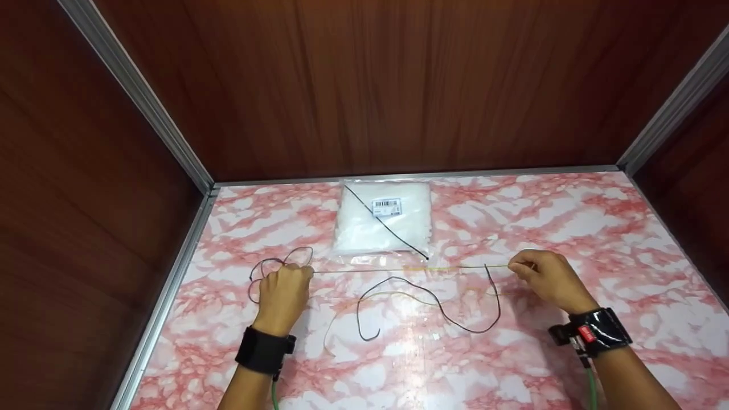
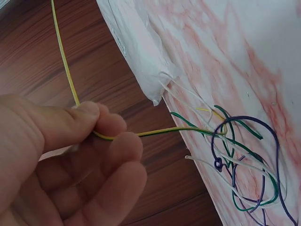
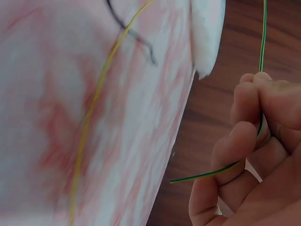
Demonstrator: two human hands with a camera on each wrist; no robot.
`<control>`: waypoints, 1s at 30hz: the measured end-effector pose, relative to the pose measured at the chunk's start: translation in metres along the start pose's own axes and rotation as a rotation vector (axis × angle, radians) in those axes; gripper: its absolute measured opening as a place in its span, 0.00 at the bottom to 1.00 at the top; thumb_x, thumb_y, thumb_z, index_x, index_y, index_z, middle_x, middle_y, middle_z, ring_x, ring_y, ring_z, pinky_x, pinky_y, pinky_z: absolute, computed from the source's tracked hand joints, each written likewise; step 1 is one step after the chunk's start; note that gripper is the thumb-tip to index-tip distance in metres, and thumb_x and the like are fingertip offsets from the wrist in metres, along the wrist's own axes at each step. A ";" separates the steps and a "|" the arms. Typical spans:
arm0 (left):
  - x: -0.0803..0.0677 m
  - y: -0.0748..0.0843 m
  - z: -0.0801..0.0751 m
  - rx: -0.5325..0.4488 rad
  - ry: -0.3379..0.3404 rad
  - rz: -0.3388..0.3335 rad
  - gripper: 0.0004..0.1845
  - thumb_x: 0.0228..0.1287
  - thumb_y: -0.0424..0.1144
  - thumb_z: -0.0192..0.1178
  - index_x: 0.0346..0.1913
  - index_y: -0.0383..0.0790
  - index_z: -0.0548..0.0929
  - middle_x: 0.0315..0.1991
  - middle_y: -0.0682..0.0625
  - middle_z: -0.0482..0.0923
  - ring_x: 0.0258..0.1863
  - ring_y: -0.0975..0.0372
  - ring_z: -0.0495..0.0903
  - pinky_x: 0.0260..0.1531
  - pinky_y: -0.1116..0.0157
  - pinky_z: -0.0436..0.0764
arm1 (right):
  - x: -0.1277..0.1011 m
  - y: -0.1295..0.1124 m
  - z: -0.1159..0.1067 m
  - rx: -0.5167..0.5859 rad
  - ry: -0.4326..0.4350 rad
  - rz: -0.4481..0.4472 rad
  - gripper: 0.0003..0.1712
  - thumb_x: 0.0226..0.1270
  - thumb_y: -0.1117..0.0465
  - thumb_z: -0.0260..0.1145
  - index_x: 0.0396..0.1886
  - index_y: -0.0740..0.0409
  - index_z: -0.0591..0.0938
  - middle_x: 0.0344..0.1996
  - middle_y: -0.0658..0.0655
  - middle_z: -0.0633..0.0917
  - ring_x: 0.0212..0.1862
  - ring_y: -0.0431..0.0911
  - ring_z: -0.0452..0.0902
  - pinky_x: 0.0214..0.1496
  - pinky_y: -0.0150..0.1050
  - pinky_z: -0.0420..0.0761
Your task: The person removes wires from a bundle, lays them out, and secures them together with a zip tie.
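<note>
A thin yellow-and-green wire (image 1: 359,270) runs nearly straight between my two hands, above the table. My left hand (image 1: 285,299) pinches it between thumb and index finger; in the left wrist view the wire (image 2: 65,52) also passes over the other fingers toward a tangle of purple, green and white wires (image 2: 275,150). The right hand (image 1: 549,279) pinches the wire near its other end, and in the right wrist view a short free tail (image 3: 202,175) sticks out past the curled fingers. Between the hands, a dark wire (image 1: 438,302) lies in loose waves beside a thin yellow wire (image 3: 94,99).
Behind the wires lies a clear plastic bag (image 1: 359,236) of white contents, with a barcode label (image 1: 387,207) and a black strip (image 1: 393,230) across it. Brown wood-grain panels (image 1: 370,85) with metal edging enclose the red-and-white marbled table (image 1: 569,216).
</note>
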State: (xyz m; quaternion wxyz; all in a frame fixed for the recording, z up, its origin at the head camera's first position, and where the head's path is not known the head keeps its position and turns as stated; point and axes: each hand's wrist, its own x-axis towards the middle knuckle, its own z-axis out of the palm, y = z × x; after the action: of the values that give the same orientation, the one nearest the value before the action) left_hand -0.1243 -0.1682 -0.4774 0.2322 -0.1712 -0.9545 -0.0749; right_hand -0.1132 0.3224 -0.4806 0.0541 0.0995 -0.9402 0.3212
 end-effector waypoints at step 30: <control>-0.027 -0.040 0.004 -0.076 -0.228 -0.190 0.10 0.51 0.23 0.62 0.20 0.39 0.79 0.24 0.39 0.80 0.20 0.41 0.80 0.16 0.47 0.76 | -0.031 0.049 -0.015 -0.096 -0.085 0.156 0.07 0.66 0.60 0.66 0.28 0.49 0.86 0.26 0.49 0.83 0.28 0.43 0.73 0.30 0.38 0.71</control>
State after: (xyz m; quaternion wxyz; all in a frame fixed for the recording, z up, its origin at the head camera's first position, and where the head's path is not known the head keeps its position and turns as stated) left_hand -0.1174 -0.2124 -0.4960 0.1075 -0.0960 -0.9831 -0.1126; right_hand -0.0937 0.3739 -0.5029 -0.0063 0.0366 -0.9608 0.2747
